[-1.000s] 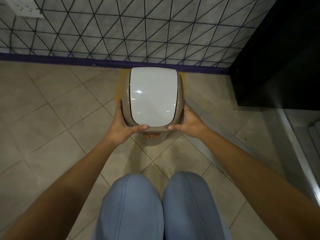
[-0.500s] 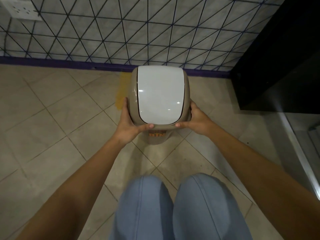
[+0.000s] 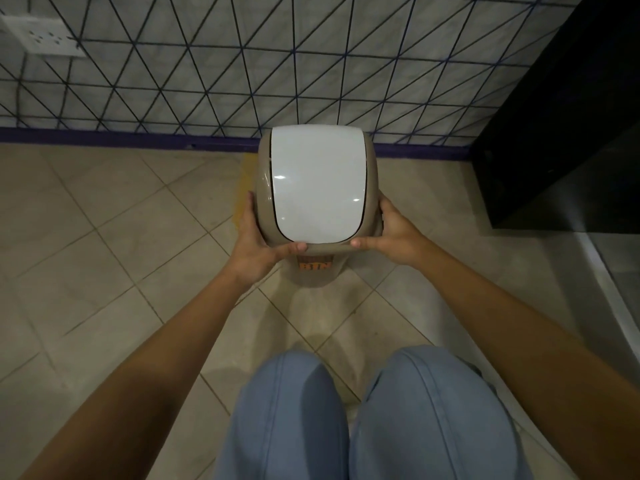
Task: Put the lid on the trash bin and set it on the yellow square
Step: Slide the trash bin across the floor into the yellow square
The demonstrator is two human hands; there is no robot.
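Note:
A beige trash bin (image 3: pixel 313 277) with an orange "BIN" label stands upright near the wall. Its lid (image 3: pixel 317 188), beige with a white swing flap, sits on top of it. My left hand (image 3: pixel 256 245) grips the lid's left side and my right hand (image 3: pixel 393 237) grips its right side, both thumbs lying along the front rim. A strip of the yellow square (image 3: pixel 242 188) shows on the floor just left of the bin; the bin hides the rest of it.
A tiled wall with a purple skirting (image 3: pixel 121 138) runs right behind the bin. A black cabinet (image 3: pixel 568 133) stands to the right. A white socket (image 3: pixel 41 36) is on the wall at upper left. My knees in blue trousers (image 3: pixel 367 410) are below.
The bin, held in both hands, has shifted away from me towards the wall and covers more of the yellow square. My grip on the lid is the same.

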